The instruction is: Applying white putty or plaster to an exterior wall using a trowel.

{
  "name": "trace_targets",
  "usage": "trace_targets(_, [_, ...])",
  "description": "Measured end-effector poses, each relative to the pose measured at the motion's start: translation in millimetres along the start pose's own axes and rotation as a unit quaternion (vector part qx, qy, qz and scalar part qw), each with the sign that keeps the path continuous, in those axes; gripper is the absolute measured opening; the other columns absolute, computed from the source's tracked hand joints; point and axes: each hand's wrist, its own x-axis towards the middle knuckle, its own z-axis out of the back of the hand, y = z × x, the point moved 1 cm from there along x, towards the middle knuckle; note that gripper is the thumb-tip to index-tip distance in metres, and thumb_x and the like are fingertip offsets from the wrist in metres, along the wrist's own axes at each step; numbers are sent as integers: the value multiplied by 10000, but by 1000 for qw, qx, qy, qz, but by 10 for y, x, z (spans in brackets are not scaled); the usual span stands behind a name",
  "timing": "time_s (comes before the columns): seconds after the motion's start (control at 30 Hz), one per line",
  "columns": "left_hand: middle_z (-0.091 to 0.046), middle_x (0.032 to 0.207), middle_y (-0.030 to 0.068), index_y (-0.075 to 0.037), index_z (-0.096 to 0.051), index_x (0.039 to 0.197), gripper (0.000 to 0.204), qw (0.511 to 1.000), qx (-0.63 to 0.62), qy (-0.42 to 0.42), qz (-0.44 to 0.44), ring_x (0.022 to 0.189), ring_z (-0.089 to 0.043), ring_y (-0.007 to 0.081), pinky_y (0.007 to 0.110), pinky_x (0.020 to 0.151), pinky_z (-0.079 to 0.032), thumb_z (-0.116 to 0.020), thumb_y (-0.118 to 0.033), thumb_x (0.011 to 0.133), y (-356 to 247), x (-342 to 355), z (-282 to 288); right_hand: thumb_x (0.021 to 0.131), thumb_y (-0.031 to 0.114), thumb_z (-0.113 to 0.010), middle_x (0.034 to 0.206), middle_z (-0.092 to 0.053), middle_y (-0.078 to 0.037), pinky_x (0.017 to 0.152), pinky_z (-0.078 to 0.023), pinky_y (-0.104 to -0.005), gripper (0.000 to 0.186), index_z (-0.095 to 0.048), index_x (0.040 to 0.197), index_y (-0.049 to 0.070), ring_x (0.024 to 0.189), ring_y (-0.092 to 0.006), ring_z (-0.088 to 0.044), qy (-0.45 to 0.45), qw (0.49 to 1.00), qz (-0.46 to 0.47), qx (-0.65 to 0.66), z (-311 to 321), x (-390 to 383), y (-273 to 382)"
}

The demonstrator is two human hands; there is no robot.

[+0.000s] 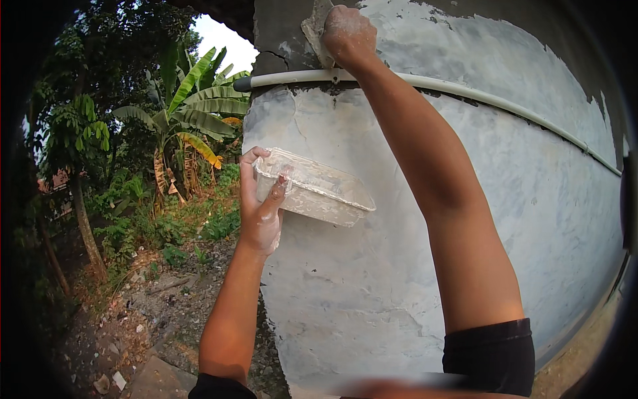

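Note:
My left hand (261, 206) grips one end of a rectangular plastic tub (322, 211), thumb on the near side and fingers around the far side. White plaster smears cover the tub and that hand. Raised high on the wall (345, 279), my right hand (349, 36) is closed around a flat plastering scraper (315, 32), its plaster-crusted blade against the wall just above a pipe. The scraper's handle is hidden in my fist. White skim coat covers much of the wall, while darker bare cement (282, 33) shows around the scraper.
A pale pipe (458, 91) with a grey end crosses the wall below my right hand. Left of the wall's edge lies stony ground (159, 319) with scattered debris. Banana plants (193, 113) and a thin tree trunk (86, 226) stand beyond it.

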Motion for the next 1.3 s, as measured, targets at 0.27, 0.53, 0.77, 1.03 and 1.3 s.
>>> trace_targets(0.27, [-450, 1221, 70, -156, -330, 1298, 598, 999, -29, -14, -7, 1133, -479, 157, 347, 1015, -411, -739, -269, 876, 73, 60, -47, 798, 101, -604, 892, -648, -230, 744, -515, -517, 147, -606, 919, 17, 863, -404, -644, -128, 989, 64, -19, 52, -43, -664])
trace_targets(0.53, [-484, 1235, 57, -155, -331, 1302, 565, 998, -28, -21, -47, 1167, -491, 188, 361, 1015, -409, -712, -237, 893, -172, 38, 72, 795, 176, -643, 1030, -696, -194, 831, -526, -487, 261, -669, 1015, 39, 974, -400, -663, -53, 976, -76, -197, 1024, -28, -1256])
trace_targets(0.77, [-490, 1223, 46, -155, -339, 1303, 554, 999, -2, -18, -48, 1157, -495, 180, 358, 1023, -398, -706, -228, 895, -382, -9, 235, 807, 216, -670, 1031, -696, -204, 842, -518, -471, 318, -656, 1073, 40, 979, -390, -663, -50, 990, -33, -129, 1038, 115, -877])
trace_targets(1.03, [-472, 1249, 61, -164, -331, 1322, 586, 998, -31, -10, -55, 1165, -480, 183, 347, 1022, -381, -716, -256, 889, -107, 27, 99, 736, 365, -788, 955, -685, -263, 841, -524, -464, 429, -699, 908, -17, 962, -415, -660, 31, 996, -74, -30, 104, 117, -783])
trace_targets(1.3, [-459, 1279, 75, -166, -331, 1325, 578, 998, -20, -25, -45, 1198, -467, 199, 360, 1034, -370, -707, -260, 896, 43, -25, 169, 784, 439, -746, 1102, -665, -245, 874, -518, -469, 541, -651, 1098, 10, 1037, -411, -637, 26, 984, -130, -118, 711, -188, -1300])
